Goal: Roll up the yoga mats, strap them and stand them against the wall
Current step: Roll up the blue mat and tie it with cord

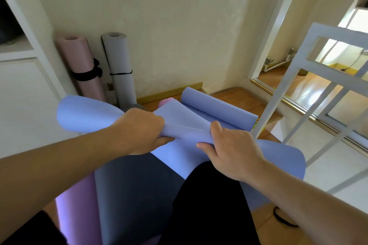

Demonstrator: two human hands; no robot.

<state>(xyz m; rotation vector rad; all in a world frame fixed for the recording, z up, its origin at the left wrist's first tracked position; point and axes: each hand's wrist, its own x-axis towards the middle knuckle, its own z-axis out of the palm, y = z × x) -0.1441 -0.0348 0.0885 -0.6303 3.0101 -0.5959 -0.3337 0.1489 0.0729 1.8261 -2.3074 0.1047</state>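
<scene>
Wall at 12 o'clock: the bare stretch of wall right of the two standing rolls gives open room down to the skirting board.
Standing rolls at 11 o'clock: pink rolled mat and grey rolled mat, both strapped, fill the corner beside the white cabinet.
Right side, 2 to 3 o'clock: a tilted white frame stands close beside the blue mat and blocks a sideways reach.
Ahead on the floor: the blue mat's far rolled end lies between the hands and the wall.
Below, 6 to 7 o'clock: dark grey mat and purple mat cover the floor; a black-clad knee rises in front.
Floor at 5 o'clock: a loose black strap lies on bare wood.
</scene>
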